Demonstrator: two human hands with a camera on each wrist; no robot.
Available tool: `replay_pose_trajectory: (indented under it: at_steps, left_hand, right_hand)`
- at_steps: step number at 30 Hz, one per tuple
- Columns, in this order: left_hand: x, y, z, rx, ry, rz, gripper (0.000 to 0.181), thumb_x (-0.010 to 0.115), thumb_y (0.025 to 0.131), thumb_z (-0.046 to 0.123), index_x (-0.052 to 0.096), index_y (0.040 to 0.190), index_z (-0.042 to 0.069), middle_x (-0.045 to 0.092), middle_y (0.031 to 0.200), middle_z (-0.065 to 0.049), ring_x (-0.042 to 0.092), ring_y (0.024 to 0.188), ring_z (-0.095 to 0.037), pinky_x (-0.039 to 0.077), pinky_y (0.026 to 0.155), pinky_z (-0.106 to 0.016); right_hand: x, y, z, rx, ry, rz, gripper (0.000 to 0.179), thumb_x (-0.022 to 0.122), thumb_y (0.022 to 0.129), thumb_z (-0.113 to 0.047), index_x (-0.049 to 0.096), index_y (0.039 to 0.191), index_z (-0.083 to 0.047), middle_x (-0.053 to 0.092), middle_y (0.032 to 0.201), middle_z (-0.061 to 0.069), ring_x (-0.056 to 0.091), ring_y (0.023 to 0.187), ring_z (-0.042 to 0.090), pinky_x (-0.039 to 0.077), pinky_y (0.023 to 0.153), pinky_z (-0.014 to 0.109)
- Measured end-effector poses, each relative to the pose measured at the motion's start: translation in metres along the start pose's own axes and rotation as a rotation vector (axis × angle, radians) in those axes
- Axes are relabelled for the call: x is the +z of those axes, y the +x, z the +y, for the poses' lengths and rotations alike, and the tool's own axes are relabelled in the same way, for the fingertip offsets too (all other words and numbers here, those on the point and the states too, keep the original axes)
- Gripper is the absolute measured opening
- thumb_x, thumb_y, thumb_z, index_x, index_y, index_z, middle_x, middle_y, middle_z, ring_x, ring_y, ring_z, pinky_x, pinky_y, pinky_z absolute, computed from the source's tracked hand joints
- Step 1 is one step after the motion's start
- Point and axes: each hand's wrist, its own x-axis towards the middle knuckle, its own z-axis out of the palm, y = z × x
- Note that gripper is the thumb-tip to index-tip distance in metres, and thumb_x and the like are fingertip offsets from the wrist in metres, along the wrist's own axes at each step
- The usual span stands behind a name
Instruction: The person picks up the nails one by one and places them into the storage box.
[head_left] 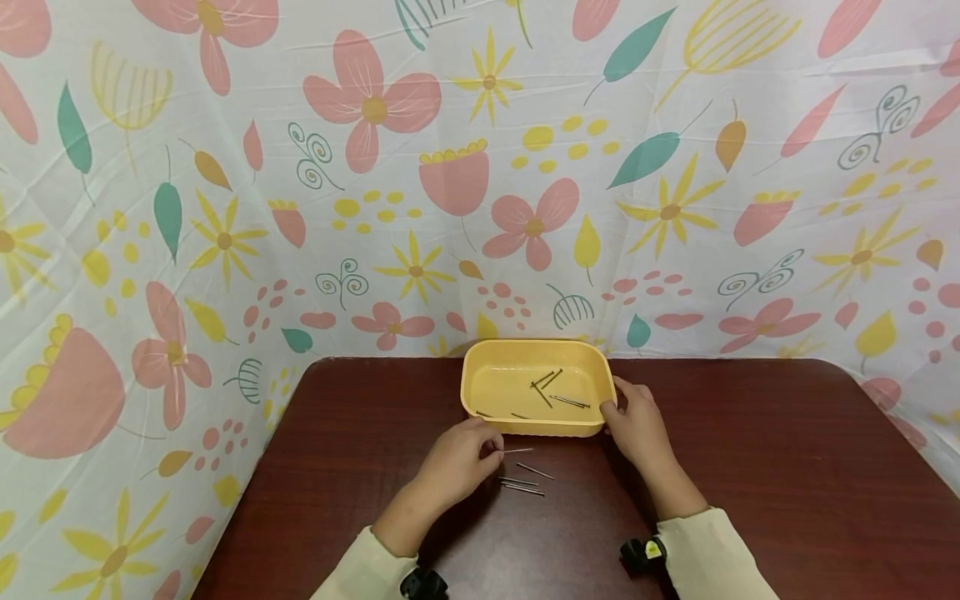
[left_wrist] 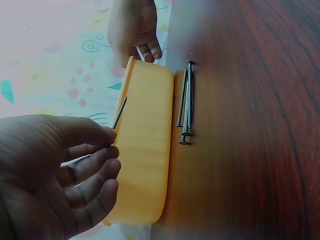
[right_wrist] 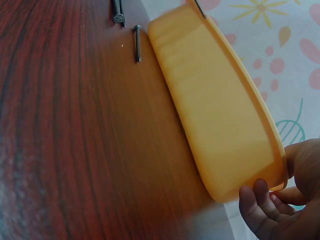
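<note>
My left hand (head_left: pixel 459 460) pinches a thin nail (head_left: pixel 519 451) between thumb and forefinger, just in front of a yellow plastic tray (head_left: pixel 536 427). In the left wrist view the held nail (left_wrist: pixel 120 112) points up past the fingertips, against the tray's side wall. The right hand (head_left: pixel 641 429) holds the tray's right end, with fingers and thumb about its rim. Inside the tray lie several nails (head_left: pixel 570 402); the front wall partly hides some of them. Several more nails (head_left: pixel 523 489) lie on the tabletop close to my left hand.
A dark red-brown wooden table (head_left: pixel 345 433) carries everything. Behind and to the sides of it hangs a white cloth (head_left: pixel 525 125) printed with flowers and leaves. The tray stands near the table's back edge.
</note>
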Motion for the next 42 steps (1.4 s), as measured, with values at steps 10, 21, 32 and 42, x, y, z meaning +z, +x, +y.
replay_pose_trajectory:
  at_steps: [10, 21, 32, 42]
  left_hand:
    - [-0.005, 0.001, -0.001, -0.012, -0.027, 0.083, 0.005, 0.072, 0.092, 0.017, 0.070, 0.089, 0.020, 0.064, 0.091, 0.007, 0.059, 0.081, -0.006, 0.051, 0.074, -0.022]
    - [-0.013, 0.013, -0.001, -0.028, -0.034, 0.163, 0.007, 0.074, 0.092, 0.017, 0.068, 0.087, 0.019, 0.059, 0.085, 0.007, 0.056, 0.077, -0.008, 0.047, 0.068, -0.020]
    - [-0.013, 0.025, -0.002, -0.062, -0.054, 0.192, 0.006, 0.070, 0.093, 0.018, 0.068, 0.087, 0.019, 0.060, 0.085, 0.007, 0.058, 0.076, -0.007, 0.049, 0.069, -0.020]
    - [-0.014, 0.034, -0.002, -0.096, -0.114, 0.220, 0.006, 0.069, 0.095, 0.017, 0.069, 0.088, 0.017, 0.062, 0.086, 0.004, 0.061, 0.077, -0.012, 0.049, 0.067, -0.022]
  right_hand:
    - [0.000, 0.000, 0.001, -0.001, 0.007, -0.006, 0.059, 0.048, 0.097, -0.015, 0.038, 0.151, 0.007, 0.043, 0.137, 0.029, 0.064, 0.064, 0.014, 0.050, 0.057, 0.025]
    - [0.001, 0.001, 0.001, 0.010, 0.002, -0.004, 0.059, 0.048, 0.098, -0.016, 0.039, 0.151, 0.006, 0.043, 0.138, 0.027, 0.064, 0.064, 0.015, 0.050, 0.058, 0.025]
    - [0.000, -0.001, 0.000, 0.032, 0.024, -0.010, 0.059, 0.048, 0.098, -0.016, 0.038, 0.152, 0.006, 0.042, 0.139, 0.027, 0.069, 0.067, 0.019, 0.053, 0.059, 0.025]
    - [0.000, -0.002, -0.002, 0.042, 0.050, -0.015, 0.059, 0.047, 0.097, -0.016, 0.038, 0.152, 0.006, 0.042, 0.139, 0.027, 0.070, 0.068, 0.019, 0.056, 0.061, 0.024]
